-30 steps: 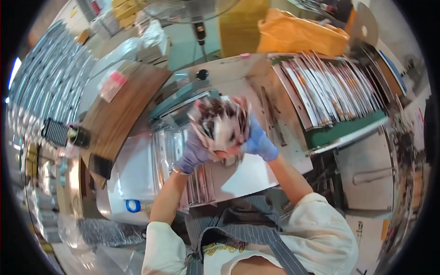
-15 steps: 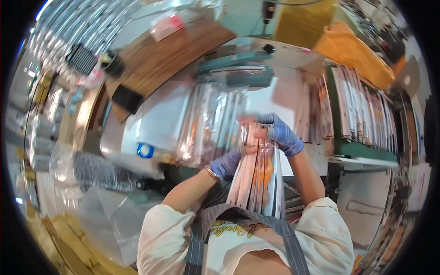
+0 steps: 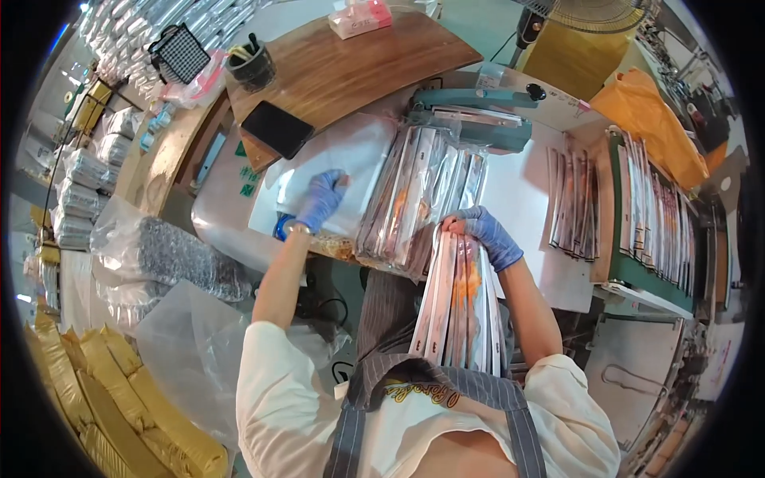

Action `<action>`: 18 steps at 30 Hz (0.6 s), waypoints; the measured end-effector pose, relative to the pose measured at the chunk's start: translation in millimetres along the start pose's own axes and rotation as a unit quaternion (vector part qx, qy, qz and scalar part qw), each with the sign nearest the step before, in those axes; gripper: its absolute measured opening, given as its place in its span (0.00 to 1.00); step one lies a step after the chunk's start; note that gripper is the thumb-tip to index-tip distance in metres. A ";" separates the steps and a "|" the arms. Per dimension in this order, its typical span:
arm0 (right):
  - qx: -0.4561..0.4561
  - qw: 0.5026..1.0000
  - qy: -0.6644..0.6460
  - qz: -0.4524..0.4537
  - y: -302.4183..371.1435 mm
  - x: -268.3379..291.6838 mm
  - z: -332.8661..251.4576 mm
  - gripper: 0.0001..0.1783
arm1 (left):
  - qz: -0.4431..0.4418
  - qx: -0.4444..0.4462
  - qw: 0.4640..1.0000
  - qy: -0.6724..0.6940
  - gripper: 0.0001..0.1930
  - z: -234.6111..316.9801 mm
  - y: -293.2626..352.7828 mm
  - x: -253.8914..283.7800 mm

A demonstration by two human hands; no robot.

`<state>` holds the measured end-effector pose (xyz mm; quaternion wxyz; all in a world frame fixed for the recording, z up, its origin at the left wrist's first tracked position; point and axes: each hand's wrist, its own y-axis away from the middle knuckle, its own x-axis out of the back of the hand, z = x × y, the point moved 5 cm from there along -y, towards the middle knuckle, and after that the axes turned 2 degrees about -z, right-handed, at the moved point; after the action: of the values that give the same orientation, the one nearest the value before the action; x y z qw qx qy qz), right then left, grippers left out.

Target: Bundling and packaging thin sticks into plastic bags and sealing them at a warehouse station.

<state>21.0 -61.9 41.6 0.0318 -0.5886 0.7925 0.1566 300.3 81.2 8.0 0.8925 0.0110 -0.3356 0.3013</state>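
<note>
My right hand (image 3: 492,236), in a blue fingerless glove, grips the top end of a bundle of long, flat printed sleeves (image 3: 456,299). The bundle hangs fanned out toward my lap, pink, orange and white on its faces. Over at the left, my left hand (image 3: 322,201), gloved alike, rests on a stack of clear plastic bags (image 3: 364,151), fingers loosely apart. Between the hands lies a row of similar sleeves in clear wrap (image 3: 410,199). A blue tape roll (image 3: 282,226) is partly hidden beside my left wrist.
A black phone (image 3: 276,129), a pen cup (image 3: 251,67) and a tissue box (image 3: 360,17) sit on the raised wooden board (image 3: 382,60). Behind the wrapped row stands a teal sealing device (image 3: 478,115). More sleeves fill a green-sided box (image 3: 657,215) at right. Yellow packages (image 3: 119,374) lie lower left.
My left hand has let go of the bundle and moved left onto the plastic bags. My right hand still holds the bundle. The whole view has shifted a little.
</note>
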 end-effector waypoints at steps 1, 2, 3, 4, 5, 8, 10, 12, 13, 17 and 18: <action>0.012 1.000 0.002 0.010 -1.3 2.2 2.4 0.13 | -0.031 0.065 0.987 0.141 0.10 18.1 5.5 -13.5; -0.047 0.998 0.031 0.038 -0.3 -1.2 2.4 0.15 | -0.049 0.088 0.962 0.255 0.10 51.7 14.2 -27.8; -0.037 0.997 0.058 0.047 -2.6 -5.7 -1.4 0.16 | -0.068 0.113 0.922 0.364 0.11 86.7 24.5 -44.4; -0.033 0.997 0.066 0.031 -10.1 -12.7 -0.2 0.17 | -0.075 0.084 0.957 0.268 0.11 108.2 36.2 -55.1; -0.032 0.997 0.075 0.011 -18.9 -24.2 -5.0 0.17 | -0.078 0.058 0.981 0.170 0.12 122.3 44.7 -62.5; -0.049 0.997 0.057 0.005 -27.1 -28.0 -9.0 0.16 | -0.044 0.107 0.974 0.194 0.09 136.5 48.5 -64.8; 0.004 1.000 0.030 -0.004 -30.8 -26.3 -4.7 0.13 | 0.004 0.133 0.952 0.277 0.07 98.0 52.6 -56.5; -0.013 0.999 0.032 -0.002 -22.8 -17.0 -2.3 0.13 | 0.090 0.182 0.886 0.417 0.07 65.8 60.4 -28.8; -0.027 0.999 0.039 0.002 -19.5 -9.9 -2.4 0.13 | 0.132 0.204 0.847 0.472 0.09 62.7 64.5 -14.7; -0.004 0.999 0.038 -0.003 -23.3 -14.4 -2.1 0.14 | 0.207 0.200 0.812 0.507 0.08 85.5 82.7 -1.4; 0.000 0.998 0.055 -0.009 -27.0 -22.4 -6.6 0.15 | 0.111 0.187 0.851 0.478 0.08 102.6 78.8 -19.3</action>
<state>54.2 -50.0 47.4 -0.0103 -0.6031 0.7878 0.1243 185.1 112.7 61.4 0.8845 -0.0047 0.1959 0.4233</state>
